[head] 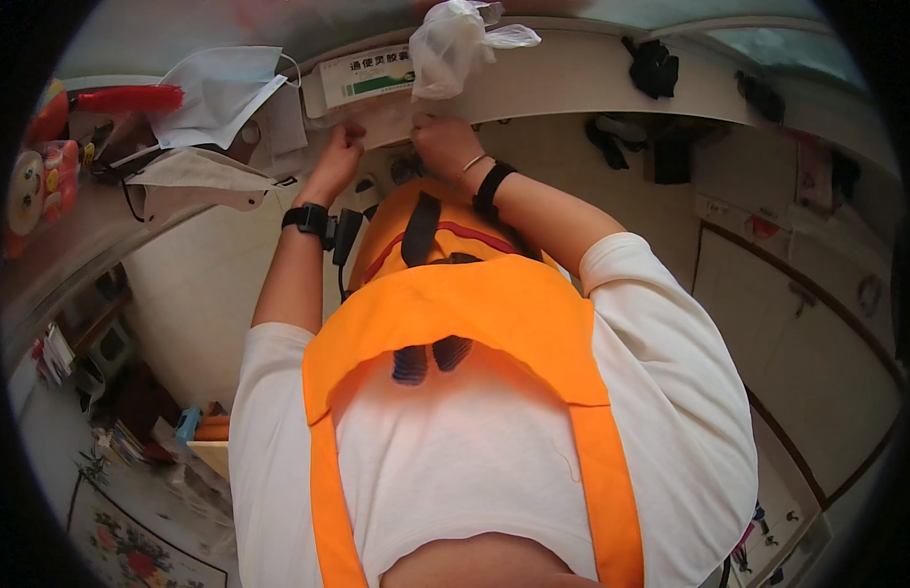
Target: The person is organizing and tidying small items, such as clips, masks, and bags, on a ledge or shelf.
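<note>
My left hand (342, 160) is at the front edge of a pale ledge (558, 81), fingers curled, just below a white and green medicine box (366, 77) that bears writing. To its right, my right hand (444, 143) is bent into a loose fist at the same edge. A knotted, translucent white plastic bag (451, 55) stands right above it, partly covering the box. Between the hands lies a pale, shiny patch that may be clear plastic. Whether either set of fingers pinches something is too unclear to see.
Left along the ledge are a white face mask (216, 92), a beige mask (201, 180), a red brush-like thing (131, 98) and a colourful toy (47, 187). Black bundles (652, 67) sit to the right. Below are a tiled floor (197, 287) and a white door (785, 345).
</note>
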